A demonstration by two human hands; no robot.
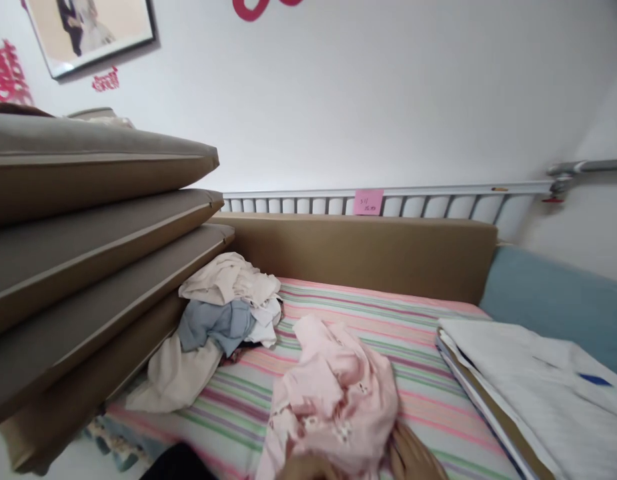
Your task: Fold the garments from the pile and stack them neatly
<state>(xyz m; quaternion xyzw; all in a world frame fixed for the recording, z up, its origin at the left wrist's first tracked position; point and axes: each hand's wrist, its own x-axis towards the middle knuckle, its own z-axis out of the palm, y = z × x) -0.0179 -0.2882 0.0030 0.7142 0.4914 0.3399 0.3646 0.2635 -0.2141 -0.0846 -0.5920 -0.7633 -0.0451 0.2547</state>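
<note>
A crumpled pink garment with small printed figures lies on the striped bed sheet, at the bottom middle of the view. My left hand is on its near part; only a blurred bit of that hand shows at the lower edge, so its fingers are not clear. At the garment's right edge, my right hand touches the cloth with its fingers stretched out side by side. The lower frame edge cuts off the rest of it. A dark sleeve shows at bottom left.
Left of the garment, a heap of cream and blue-grey clothes rests against a stack of thick grey-brown cushions. White folded clothes lie in a pile on the right. A brown headboard and a radiator stand behind.
</note>
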